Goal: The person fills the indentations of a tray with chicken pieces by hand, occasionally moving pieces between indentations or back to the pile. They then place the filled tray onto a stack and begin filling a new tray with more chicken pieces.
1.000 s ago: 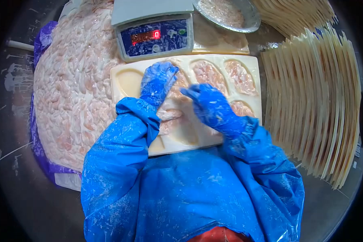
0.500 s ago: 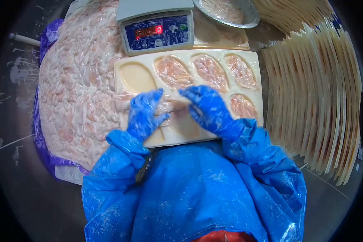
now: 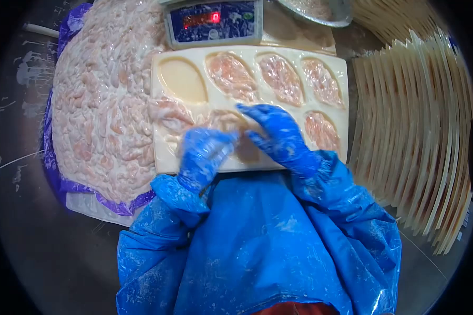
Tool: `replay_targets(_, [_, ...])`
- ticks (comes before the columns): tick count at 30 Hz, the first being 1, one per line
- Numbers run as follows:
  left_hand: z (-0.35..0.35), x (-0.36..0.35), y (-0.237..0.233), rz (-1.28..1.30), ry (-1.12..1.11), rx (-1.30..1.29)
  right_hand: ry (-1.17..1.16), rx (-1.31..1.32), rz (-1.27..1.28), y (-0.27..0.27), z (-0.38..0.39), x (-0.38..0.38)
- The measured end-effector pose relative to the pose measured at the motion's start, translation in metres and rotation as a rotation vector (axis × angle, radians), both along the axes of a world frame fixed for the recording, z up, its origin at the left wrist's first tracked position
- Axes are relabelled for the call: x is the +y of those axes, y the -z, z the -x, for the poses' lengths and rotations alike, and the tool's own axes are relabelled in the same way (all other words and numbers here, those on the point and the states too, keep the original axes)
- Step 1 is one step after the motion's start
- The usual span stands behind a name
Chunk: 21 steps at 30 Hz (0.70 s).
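Observation:
A cream tray (image 3: 251, 107) with oval hollows lies in front of me. Raw meat pieces fill three hollows of the far row, such as this piece (image 3: 231, 76), and one at the near right (image 3: 321, 131). The far left hollow (image 3: 182, 80) is bare. My left hand (image 3: 205, 155), blue-gloved and blurred, is over the near left of the tray; what its fingers hold cannot be made out. My right hand (image 3: 279, 137), its fingers apart, is over the near middle. Between and beyond the hands lies a pale meat piece (image 3: 226, 121). Another loose piece (image 3: 171, 113) rests at the tray's left edge.
A large heap of raw meat (image 3: 105, 105) on purple film (image 3: 51, 157) spreads at the left. Beyond the tray stands a scale (image 3: 214, 22) with a red display, beside a metal bowl (image 3: 320, 11). Stacked thin trays (image 3: 410, 131) stand upright in rows at the right.
My left hand has moved right and nearer to my body. A loose meat piece shows at the tray's left edge. The whole scene has shifted slightly up and right in view.

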State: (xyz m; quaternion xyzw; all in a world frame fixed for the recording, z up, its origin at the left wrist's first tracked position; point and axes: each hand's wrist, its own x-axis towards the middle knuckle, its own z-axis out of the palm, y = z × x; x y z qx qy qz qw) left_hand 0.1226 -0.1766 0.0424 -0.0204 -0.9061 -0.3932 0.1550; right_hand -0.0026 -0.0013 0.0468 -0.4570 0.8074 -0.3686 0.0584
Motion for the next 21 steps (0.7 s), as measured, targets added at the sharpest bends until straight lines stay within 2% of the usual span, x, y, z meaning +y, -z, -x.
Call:
replay_targets(1, [0.005,-0.005,0.001,0.072,-0.088,0.002,-0.054,-0.097,-0.112,0.004,-0.006,-0.01])
replay_targets(3, [0.019,-0.011,0.015,0.174,-0.05,-0.058,-0.142,-0.056,-0.433,0.021,-0.014,-0.022])
replay_targets(4, [0.023,-0.014,0.022,0.176,-0.055,-0.056,-0.147,-0.052,-0.431,0.026,-0.011,-0.022])
replay_targets(6, [0.025,-0.018,0.031,0.435,0.077,-0.178,-0.069,-0.172,-0.471,0.036,-0.005,-0.022])
replay_targets(7, [0.024,-0.016,0.031,0.433,0.079,-0.178,-0.067,-0.173,-0.473,0.039,-0.003,-0.016])
replay_targets(9, [0.025,-0.014,0.024,0.277,0.094,-0.173,-0.146,-0.241,-0.135,0.041,0.005,-0.006])
replay_targets(10, [0.025,-0.009,0.012,0.203,0.095,-0.185,-0.135,-0.362,-0.058,0.016,0.003,-0.006])
replay_targets(11, [0.026,-0.005,0.012,0.202,0.094,-0.186,-0.136,-0.363,-0.058,0.014,-0.002,-0.006])
replay_targets(13, [0.026,-0.001,0.013,0.049,0.028,-0.398,-0.004,-0.206,-0.083,0.009,-0.01,-0.012])
replay_targets(14, [0.025,0.0,0.011,0.046,0.023,-0.4,-0.009,-0.208,-0.085,0.003,-0.01,-0.014])
replay_targets(17, [0.018,0.007,-0.007,0.044,-0.083,0.036,-0.068,-0.141,-0.026,-0.023,-0.008,-0.015])
replay_targets(18, [0.004,0.008,-0.01,0.176,-0.119,-0.016,-0.192,-0.158,0.01,-0.026,-0.008,-0.009])
replay_targets(19, [-0.006,0.011,-0.007,0.175,-0.119,-0.013,-0.317,-0.176,0.045,-0.028,-0.006,-0.002])
replay_targets(21, [-0.026,0.016,0.008,0.342,0.013,-0.304,-0.379,-0.191,0.033,-0.01,-0.005,0.016])
